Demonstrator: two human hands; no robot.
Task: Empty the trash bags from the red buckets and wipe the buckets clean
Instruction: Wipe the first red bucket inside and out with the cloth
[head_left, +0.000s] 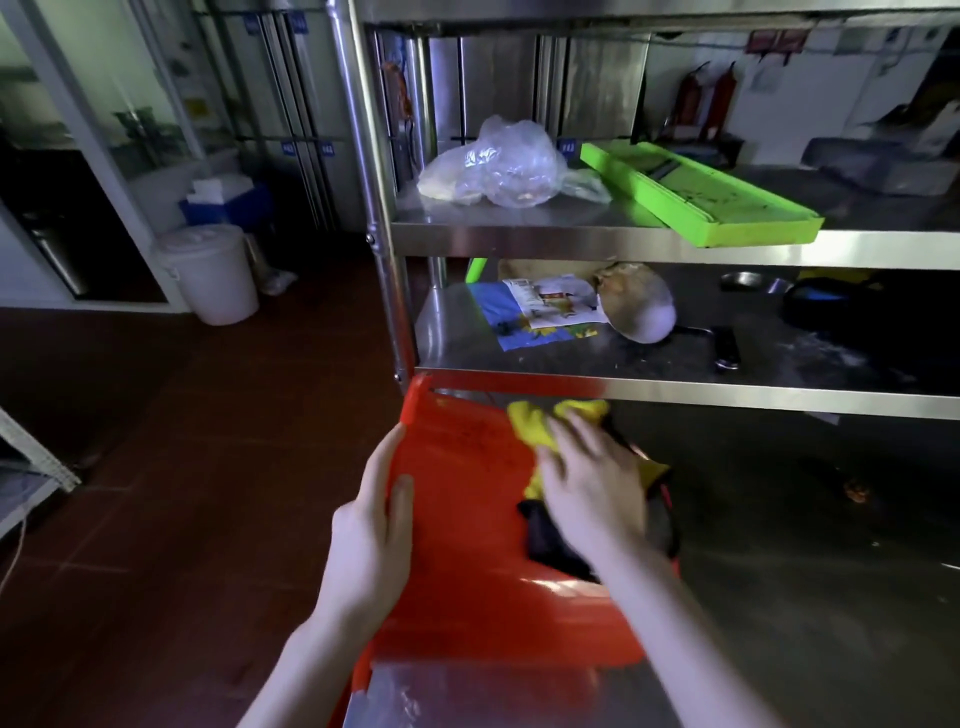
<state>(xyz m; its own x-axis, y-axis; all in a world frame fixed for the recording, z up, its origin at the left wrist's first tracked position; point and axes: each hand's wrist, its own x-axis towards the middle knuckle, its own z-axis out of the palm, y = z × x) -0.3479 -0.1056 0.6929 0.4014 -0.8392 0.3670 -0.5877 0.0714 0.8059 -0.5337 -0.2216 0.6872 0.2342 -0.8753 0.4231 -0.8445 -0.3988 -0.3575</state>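
head view: red bucket (467, 545) lies tilted on its side against the steel rack (675, 397), below its lower shelves. left hand (371, 525) lies flat with straight fingers along the bucket's left edge. right hand (592, 483), blurred, presses a yellow cloth (530, 421) on the bucket with spread fingers.

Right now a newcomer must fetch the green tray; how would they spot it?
Find the steel rack. On its shelf with a crumpled clear bag, to the bag's right, lies the green tray. Nothing else there is long, flat and bright green.
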